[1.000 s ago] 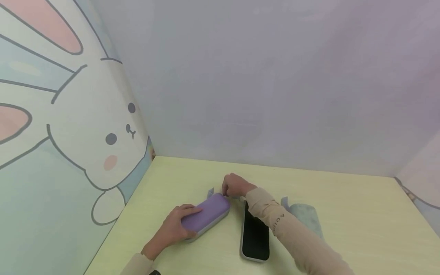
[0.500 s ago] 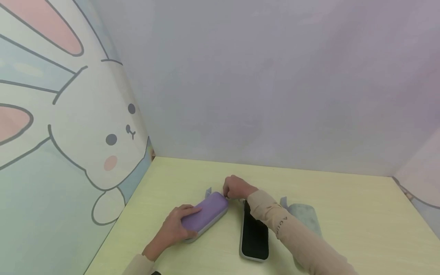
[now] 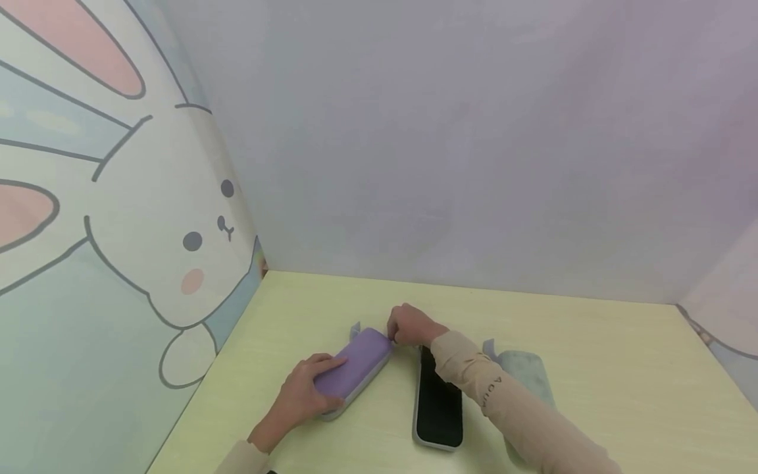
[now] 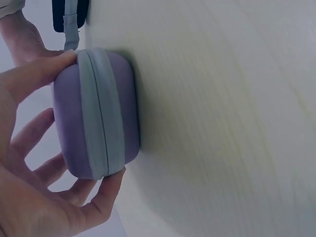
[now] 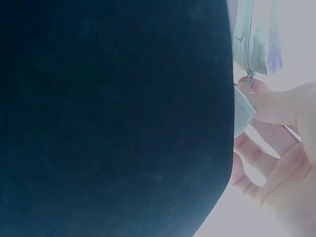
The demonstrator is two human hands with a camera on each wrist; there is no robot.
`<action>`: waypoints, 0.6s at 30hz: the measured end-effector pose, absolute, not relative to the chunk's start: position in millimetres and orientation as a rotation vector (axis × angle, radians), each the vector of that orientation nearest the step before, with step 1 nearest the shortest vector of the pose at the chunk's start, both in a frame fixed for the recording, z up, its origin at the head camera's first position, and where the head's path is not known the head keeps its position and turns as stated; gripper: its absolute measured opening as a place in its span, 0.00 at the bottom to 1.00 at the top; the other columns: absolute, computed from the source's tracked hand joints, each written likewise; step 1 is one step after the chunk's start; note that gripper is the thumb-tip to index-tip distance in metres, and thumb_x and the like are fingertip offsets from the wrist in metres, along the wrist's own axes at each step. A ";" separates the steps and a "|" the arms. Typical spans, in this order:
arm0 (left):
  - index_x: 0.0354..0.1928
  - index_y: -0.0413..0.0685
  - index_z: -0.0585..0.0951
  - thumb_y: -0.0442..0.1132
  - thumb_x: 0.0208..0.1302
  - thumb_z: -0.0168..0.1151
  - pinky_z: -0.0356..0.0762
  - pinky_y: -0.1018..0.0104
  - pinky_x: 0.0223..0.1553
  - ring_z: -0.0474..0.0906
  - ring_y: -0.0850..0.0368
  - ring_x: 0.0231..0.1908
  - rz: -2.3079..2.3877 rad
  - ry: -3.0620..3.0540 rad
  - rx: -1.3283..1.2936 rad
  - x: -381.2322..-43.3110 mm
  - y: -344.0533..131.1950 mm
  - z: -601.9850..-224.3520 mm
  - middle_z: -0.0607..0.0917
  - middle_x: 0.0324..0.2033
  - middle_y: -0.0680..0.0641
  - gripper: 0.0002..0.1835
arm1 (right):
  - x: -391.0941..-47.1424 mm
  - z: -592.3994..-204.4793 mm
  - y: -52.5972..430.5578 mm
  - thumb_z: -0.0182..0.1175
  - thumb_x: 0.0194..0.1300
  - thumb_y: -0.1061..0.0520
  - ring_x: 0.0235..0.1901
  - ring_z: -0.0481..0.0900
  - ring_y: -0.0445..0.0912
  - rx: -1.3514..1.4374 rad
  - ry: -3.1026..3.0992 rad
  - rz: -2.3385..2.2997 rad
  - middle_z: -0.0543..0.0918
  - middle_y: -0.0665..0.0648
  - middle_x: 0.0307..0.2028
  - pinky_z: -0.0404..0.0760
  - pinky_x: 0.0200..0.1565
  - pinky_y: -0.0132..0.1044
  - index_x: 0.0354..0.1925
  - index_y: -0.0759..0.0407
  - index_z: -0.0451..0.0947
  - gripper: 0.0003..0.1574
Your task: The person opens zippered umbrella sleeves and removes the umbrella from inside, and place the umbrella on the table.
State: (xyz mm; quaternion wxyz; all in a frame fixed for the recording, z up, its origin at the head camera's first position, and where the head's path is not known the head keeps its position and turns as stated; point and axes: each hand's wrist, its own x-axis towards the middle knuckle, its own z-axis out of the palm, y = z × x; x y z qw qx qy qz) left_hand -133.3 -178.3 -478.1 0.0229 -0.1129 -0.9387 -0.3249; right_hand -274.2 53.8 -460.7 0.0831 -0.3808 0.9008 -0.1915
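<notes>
A purple zip case (image 3: 355, 365) with a pale grey band lies slanted on the table. My left hand (image 3: 304, 392) grips its near end, thumb on one side and fingers on the other, as the left wrist view shows of the case (image 4: 69, 118). At the far end, my right hand (image 3: 408, 324) pinches the small metal zipper pull (image 5: 250, 77) between thumb and forefinger. The zip looks closed along the end seen in the left wrist view. A grey ribbon strap (image 5: 243, 112) shows beside the right fingers.
Right of the purple case lies a black-topped oblong (image 3: 439, 415) with pale edges, partly under the right forearm; it fills much of the right wrist view. A pale green case (image 3: 527, 372) with a tab lies farther right. Walls bound the table (image 3: 592, 342) behind and left.
My right hand has shifted slightly right and toward me. The purple case's far end has swung a little to the left, its small grey tab with it. The left hand keeps its grip.
</notes>
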 end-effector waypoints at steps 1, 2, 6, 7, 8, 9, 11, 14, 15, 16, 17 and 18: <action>0.52 0.61 0.76 0.46 0.29 0.74 0.71 0.55 0.39 0.70 0.52 0.44 -1.009 -2.905 -0.344 -133.2 -178.3 -478.3 0.74 0.48 0.52 0.37 | -273.8 -460.2 53.9 0.59 0.40 0.70 0.22 0.75 0.36 -1.139 2.690 -0.570 0.83 0.49 0.24 0.72 0.26 0.27 0.23 0.55 0.84 0.14; 0.52 0.61 0.76 0.46 0.29 0.74 0.71 0.55 0.39 0.70 0.52 0.44 -1.009 -2.903 -0.340 -133.2 -178.4 -478.6 0.74 0.48 0.52 0.37 | -273.3 -459.6 54.0 0.59 0.40 0.70 0.22 0.75 0.37 -1.135 2.692 -0.568 0.83 0.49 0.25 0.72 0.26 0.27 0.23 0.55 0.84 0.14; 0.52 0.61 0.75 0.47 0.30 0.74 0.71 0.55 0.39 0.70 0.53 0.44 -1.005 -2.905 -0.335 -133.7 -177.8 -479.9 0.74 0.49 0.53 0.37 | -271.1 -456.4 54.9 0.59 0.40 0.71 0.25 0.77 0.39 -1.116 2.699 -0.564 0.83 0.50 0.26 0.73 0.28 0.28 0.24 0.55 0.84 0.14; 0.52 0.61 0.75 0.47 0.30 0.74 0.71 0.55 0.39 0.70 0.53 0.44 -1.010 -2.903 -0.335 -133.9 -177.7 -480.3 0.74 0.49 0.53 0.37 | -270.5 -455.7 55.3 0.59 0.40 0.71 0.26 0.77 0.39 -1.111 2.699 -0.565 0.83 0.50 0.26 0.74 0.28 0.28 0.24 0.55 0.84 0.14; 0.52 0.62 0.75 0.47 0.30 0.73 0.71 0.55 0.39 0.70 0.53 0.44 -1.009 -2.904 -0.336 -133.9 -177.5 -480.4 0.74 0.49 0.53 0.37 | -269.8 -455.1 55.7 0.59 0.40 0.71 0.26 0.78 0.40 -1.106 2.701 -0.565 0.83 0.50 0.26 0.74 0.29 0.29 0.24 0.55 0.84 0.14; 0.52 0.62 0.75 0.47 0.30 0.73 0.70 0.55 0.39 0.70 0.53 0.43 -1.013 -2.905 -0.333 -133.9 -177.4 -480.4 0.74 0.49 0.53 0.37 | -269.4 -454.8 55.9 0.59 0.40 0.71 0.27 0.78 0.40 -1.106 2.699 -0.566 0.83 0.50 0.26 0.74 0.29 0.29 0.23 0.55 0.84 0.14; 0.52 0.62 0.75 0.47 0.30 0.73 0.71 0.55 0.39 0.70 0.53 0.44 -1.015 -2.906 -0.323 -133.7 -177.3 -480.5 0.74 0.49 0.53 0.37 | -268.6 -454.9 56.6 0.58 0.40 0.71 0.26 0.77 0.40 -1.112 2.698 -0.569 0.83 0.50 0.26 0.74 0.29 0.29 0.23 0.55 0.84 0.15; 0.52 0.64 0.75 0.48 0.29 0.74 0.71 0.55 0.38 0.70 0.52 0.44 -1.008 -2.906 -0.309 -133.4 -177.3 -480.6 0.74 0.48 0.53 0.37 | -267.9 -455.9 57.1 0.57 0.39 0.71 0.26 0.77 0.39 -1.121 2.696 -0.577 0.83 0.50 0.26 0.74 0.29 0.29 0.23 0.54 0.84 0.16; 0.51 0.64 0.75 0.48 0.29 0.74 0.71 0.55 0.38 0.70 0.52 0.44 -1.004 -2.905 -0.301 -133.3 -177.3 -480.8 0.74 0.48 0.53 0.37 | -267.7 -456.4 57.3 0.57 0.39 0.71 0.26 0.77 0.39 -1.128 2.696 -0.579 0.83 0.50 0.26 0.74 0.29 0.29 0.23 0.54 0.84 0.16; 0.51 0.64 0.75 0.48 0.28 0.74 0.71 0.55 0.38 0.71 0.52 0.44 -1.001 -2.903 -0.297 -133.2 -177.3 -481.1 0.74 0.48 0.53 0.37 | -267.3 -456.4 57.4 0.56 0.39 0.72 0.26 0.77 0.39 -1.134 2.696 -0.582 0.83 0.50 0.26 0.74 0.29 0.29 0.23 0.55 0.84 0.16; 0.51 0.65 0.75 0.49 0.28 0.74 0.71 0.55 0.38 0.71 0.52 0.44 -0.997 -2.902 -0.295 -133.1 -177.3 -481.3 0.75 0.48 0.53 0.37 | -266.9 -456.5 57.6 0.56 0.39 0.72 0.26 0.77 0.39 -1.136 2.695 -0.585 0.82 0.49 0.26 0.74 0.29 0.29 0.23 0.55 0.84 0.16; 0.51 0.65 0.75 0.49 0.28 0.74 0.71 0.55 0.38 0.71 0.52 0.43 -0.994 -2.901 -0.292 -133.0 -177.2 -481.3 0.75 0.48 0.53 0.37 | -266.5 -456.8 57.9 0.56 0.39 0.72 0.26 0.77 0.40 -1.143 2.694 -0.587 0.82 0.49 0.26 0.73 0.29 0.29 0.23 0.55 0.84 0.16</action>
